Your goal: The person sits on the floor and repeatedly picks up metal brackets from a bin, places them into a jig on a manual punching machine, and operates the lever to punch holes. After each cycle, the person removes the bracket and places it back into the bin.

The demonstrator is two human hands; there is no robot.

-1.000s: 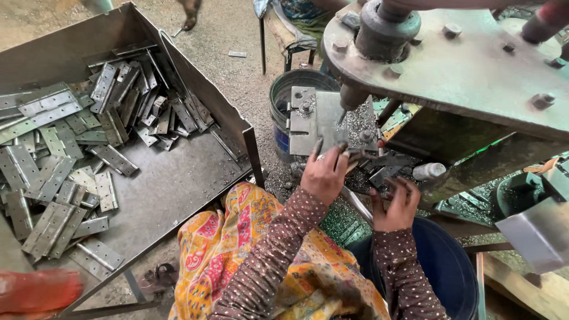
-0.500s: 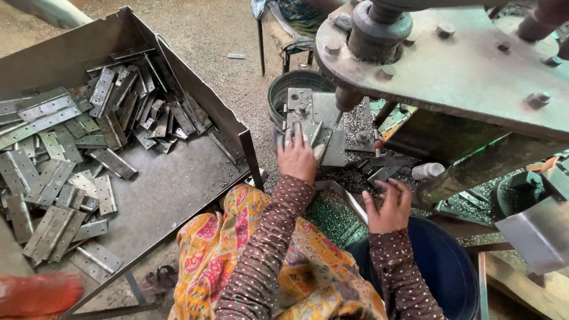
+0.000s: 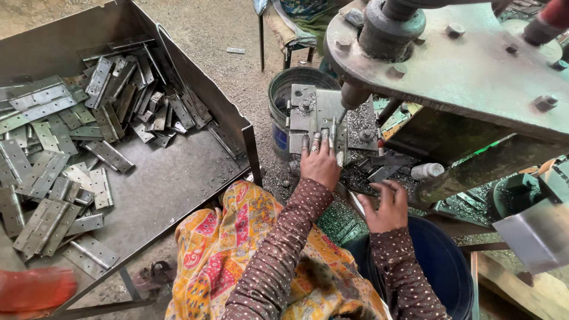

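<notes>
My left hand (image 3: 320, 163) lies stretched over a grey metal jig (image 3: 308, 112) and presses a hinge plate (image 3: 327, 131) flat on it with the fingertips. Just right of those fingers, the drill bit (image 3: 342, 112) of the press head (image 3: 450, 65) hangs over the jig. Lower right, my right hand (image 3: 388, 204) has its fingers curled on a dark hinge plate (image 3: 379, 173) in a heap of plates and metal shavings. Both sleeves are brown with dots.
A big steel tray (image 3: 172, 184) on the left holds several loose hinges (image 3: 53, 172). A metal bucket (image 3: 290, 89) stands behind the jig, and a blue tub (image 3: 441, 266) sits at the lower right. A small white bottle (image 3: 427, 170) lies by the machine base. A red blur (image 3: 35, 290) sits bottom left.
My left hand has reached forward from the heap onto the jig and laid the hinge plate under the bit. My right hand has stayed by the heap.
</notes>
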